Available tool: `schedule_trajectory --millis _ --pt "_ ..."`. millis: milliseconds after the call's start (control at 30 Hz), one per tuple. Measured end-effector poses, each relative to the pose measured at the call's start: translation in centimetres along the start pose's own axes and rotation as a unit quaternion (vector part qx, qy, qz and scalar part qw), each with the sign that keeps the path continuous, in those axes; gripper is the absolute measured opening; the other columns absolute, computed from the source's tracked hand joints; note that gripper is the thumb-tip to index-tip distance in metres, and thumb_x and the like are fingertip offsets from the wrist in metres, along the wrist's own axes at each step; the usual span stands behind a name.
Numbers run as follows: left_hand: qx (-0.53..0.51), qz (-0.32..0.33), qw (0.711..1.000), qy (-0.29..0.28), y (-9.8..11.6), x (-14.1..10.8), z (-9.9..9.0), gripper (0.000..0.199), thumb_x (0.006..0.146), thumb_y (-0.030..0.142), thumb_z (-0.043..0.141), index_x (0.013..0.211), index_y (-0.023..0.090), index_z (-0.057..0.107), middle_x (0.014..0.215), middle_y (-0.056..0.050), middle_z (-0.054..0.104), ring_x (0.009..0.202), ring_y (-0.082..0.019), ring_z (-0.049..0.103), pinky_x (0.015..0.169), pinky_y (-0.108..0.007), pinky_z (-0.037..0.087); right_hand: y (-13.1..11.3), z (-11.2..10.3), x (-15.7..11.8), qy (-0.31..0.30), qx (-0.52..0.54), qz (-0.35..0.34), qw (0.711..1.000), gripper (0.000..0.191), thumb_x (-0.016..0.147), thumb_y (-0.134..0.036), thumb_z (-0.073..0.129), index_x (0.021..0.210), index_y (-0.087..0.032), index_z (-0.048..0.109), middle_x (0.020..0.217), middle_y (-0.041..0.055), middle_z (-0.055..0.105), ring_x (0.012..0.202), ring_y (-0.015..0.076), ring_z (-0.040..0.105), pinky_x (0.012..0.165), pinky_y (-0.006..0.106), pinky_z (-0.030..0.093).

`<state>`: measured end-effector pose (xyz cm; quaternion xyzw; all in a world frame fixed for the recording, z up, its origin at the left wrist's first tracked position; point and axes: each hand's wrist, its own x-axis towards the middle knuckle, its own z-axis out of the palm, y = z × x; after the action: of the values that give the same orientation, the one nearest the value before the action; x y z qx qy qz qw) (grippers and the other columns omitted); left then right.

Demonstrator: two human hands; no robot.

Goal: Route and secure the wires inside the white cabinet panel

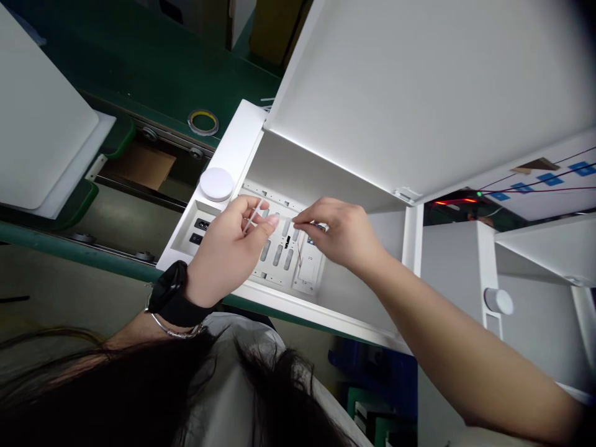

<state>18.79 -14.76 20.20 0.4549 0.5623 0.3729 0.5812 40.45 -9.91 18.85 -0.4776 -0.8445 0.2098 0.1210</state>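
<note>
Dark hair [116,397], left grip [228,248] clamped on white rod [251,218], right [335,233] unclear, slotted metal panel [305,276]

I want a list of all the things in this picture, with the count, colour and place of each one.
White metal cabinet: one, white, open, right side.
Slotted white metal panel: one, white, inside cabinet.
Round white disc: one, white, cabinet edge.
Black rectangular sockets: two, black, beside disc.
Tape roll: one, yellow-cored, on green bench.
Thin white strip: one, white, left hand.
Black wristwatch: one, black, left wrist.
Left hand: one, over panel.
Right hand: one, over panel.
</note>
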Motion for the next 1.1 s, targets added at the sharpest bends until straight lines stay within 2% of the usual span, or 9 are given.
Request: schedule_trajectory --millis 100,167,233,367,533,733,833,967,1100 --pt "0.003 -0.018 1.0 0.009 0.1 -0.1 -0.3 0.029 0.093 0.041 0.051 0.116 0.024 0.059 0.087 0.0 0.057 0.074 -0.013 0.052 0.068 -0.026 0.041 5.2 4.0 0.1 -0.06 -0.062 0.118 0.989 0.019 0.084 -0.014 0.059 0.084 -0.02 0.076 0.09 0.0052 0.073 0.081 0.02 0.064 0.079 0.032 0.049" --pt "-0.005 -0.033 0.999 -0.001 0.2 -0.1 -0.5 0.029 0.094 0.041 0.051 0.117 0.026 0.06 0.083 0.0 0.054 0.069 -0.013 0.05 0.063 -0.025 0.04 8.1 7.1 -0.3 -0.153 -0.088 0.149 0.973 0.018 0.081 -0.011 0.06 0.083 -0.019 0.077 0.088 0.0051 0.073 0.083 0.0203 0.064 0.077 0.03 0.047" --pt "-0.024 -0.035 0.999 -0.012 0.2 -0.1 -0.6 0.029 0.093 0.039 0.054 0.117 0.024 0.06 0.09 -0.001 0.058 0.073 -0.013 0.052 0.063 -0.025 0.041 10.0 9.9 -1.0 -0.205 -0.099 0.167 0.959 0.02 0.082 -0.011 0.059 0.086 -0.018 0.077 0.088 0.0053 0.074 0.086 0.0207 0.065 0.079 0.029 0.046" --pt "-0.058 -0.033 0.997 -0.027 0.2 0.0 -0.6 0.028 0.09 0.034 0.058 0.116 0.023 0.059 0.102 -0.003 0.06 0.082 -0.014 0.056 0.067 -0.024 0.044 11.2 12.9 -2.4 -0.195 -0.09 0.18 0.96 0.024 0.086 -0.014 0.054 0.092 -0.018 0.076 0.094 0.0057 0.074 0.09 0.0207 0.065 0.081 0.028 0.045" --pt "-0.056 -0.029 0.997 -0.04 0.0 0.1 -0.6 0.028 0.09 0.035 0.059 0.115 0.021 0.058 0.095 -0.003 0.06 0.087 -0.016 0.058 0.073 -0.027 0.047 11.7 13.6 -3.2 -0.172 -0.078 0.168 0.968 0.028 0.087 -0.012 0.049 0.092 -0.017 0.075 0.099 0.0058 0.073 0.094 0.0195 0.063 0.084 0.027 0.043" --pt "-0.052 -0.033 0.997 -0.052 0.0 0.1 -0.6 0.028 0.089 0.035 0.059 0.115 0.024 0.058 0.104 -0.003 0.061 0.096 -0.018 0.059 0.08 -0.03 0.047 11.7 13.7 -3.1 -0.16 -0.097 0.142 0.972 0.029 0.087 -0.012 0.045 0.093 -0.015 0.073 0.091 0.0084 0.071 0.085 0.0191 0.06 0.074 0.027 0.04" --pt "-0.043 -0.036 0.997 -0.05 0.1 0.1 -0.6 0.028 0.09 0.036 0.059 0.115 0.024 0.058 0.099 -0.002 0.06 0.092 -0.017 0.058 0.078 -0.03 0.047 11.3 13.8 -2.9 -0.137 -0.069 0.187 0.97 0.023 0.082 -0.012 0.048 0.081 -0.016 0.07 0.083 0.0059 0.07 0.076 0.0169 0.059 0.068 0.026 0.039" --pt "-0.032 -0.033 0.997 -0.055 0.2 0.1 -0.7 0.027 0.09 0.036 0.058 0.114 0.025 0.059 0.092 -0.001 0.056 0.084 -0.015 0.055 0.076 -0.029 0.045 10.9 14.1 -2.6 -0.09 0.004 0.263 0.96 0.011 0.078 -0.017 0.057 0.085 -0.015 0.065 0.082 0.0046 0.069 0.073 0.0156 0.06 0.067 0.025 0.041" --pt "-0.022 -0.042 0.997 -0.058 0.3 0.2 -0.8 0.027 0.09 0.036 0.058 0.114 0.025 0.058 0.088 0.0 0.054 0.078 -0.014 0.052 0.072 -0.028 0.043 11.6 14.0 -2.2 -0.032 0.036 0.285 0.957 0.01 0.081 -0.023 0.057 0.087 -0.017 0.061 0.086 0.0047 0.07 0.073 0.016 0.06 0.07 0.026 0.043"
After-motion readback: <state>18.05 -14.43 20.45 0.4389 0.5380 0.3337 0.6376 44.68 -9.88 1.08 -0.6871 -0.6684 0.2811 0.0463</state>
